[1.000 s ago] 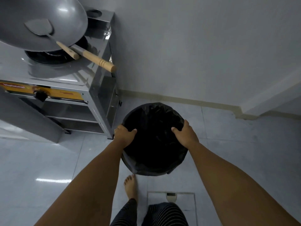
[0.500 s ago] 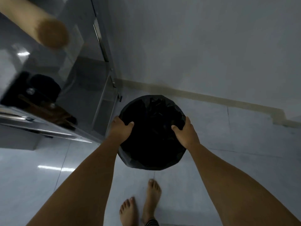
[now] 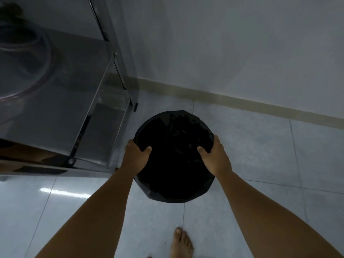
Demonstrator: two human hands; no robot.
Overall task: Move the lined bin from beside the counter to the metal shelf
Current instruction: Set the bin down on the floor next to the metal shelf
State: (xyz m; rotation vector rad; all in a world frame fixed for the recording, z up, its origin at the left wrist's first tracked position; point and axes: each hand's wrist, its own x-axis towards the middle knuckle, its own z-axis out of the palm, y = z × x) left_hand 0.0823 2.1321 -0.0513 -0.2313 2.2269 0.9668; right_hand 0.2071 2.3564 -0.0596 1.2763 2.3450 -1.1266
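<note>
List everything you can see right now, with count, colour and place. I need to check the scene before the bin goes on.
lined bin: 1, black with a black liner, centre of view above the floor, held at its rim on both sides
metal unit: 1, grey steel with a lower shelf, upper left, beside the bin
hose: 1, pale and looped, blurred, far left on the metal unit
floor: 1, pale grey glossy tiles, lower half of view
wall: 1, grey-white, upper right, with a beige skirting strip at its base
left hand: 1, gripping the bin's left rim
right hand: 1, gripping the bin's right rim
bare foot: 1, bottom centre on the floor
</note>
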